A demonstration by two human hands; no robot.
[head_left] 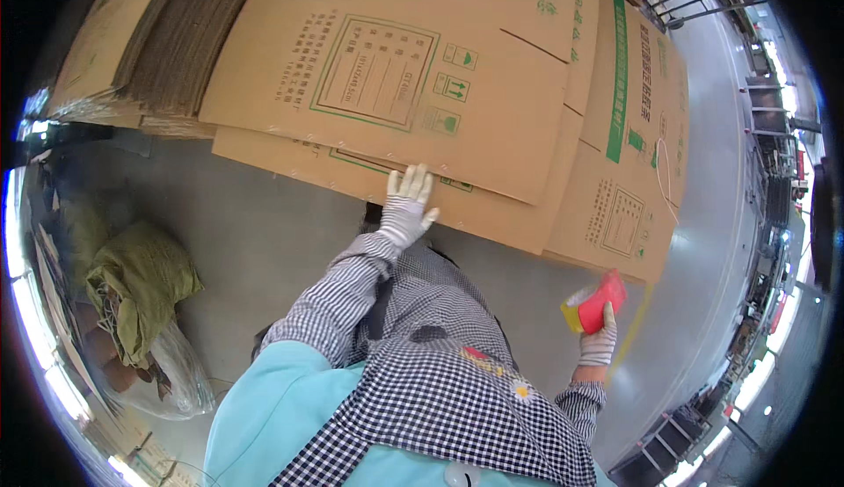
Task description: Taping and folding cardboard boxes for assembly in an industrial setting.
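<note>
Left hand [409,206]: lies flat at centre of frame with fingers extended, closed round nothing visible; likely placed to steady the cardboard by its near edge.
Top cardboard sheet [510,118]: spans upper centre, ending right at the left fingertips.
Lower cardboard sheet [281,155]: juts out beneath, behind the left palm; contact hard to tell.
Right hand [599,343]: grips the red-and-yellow object [605,301] at lower right, seemingly held aside to leave the sheets free.
Red-and-yellow object: projects above the right grip; exact kind unclear.

A head-worn fisheye camera looks steeply down from close above, past the checked apron [440,396] to the cardboard sheets [510,140].
</note>
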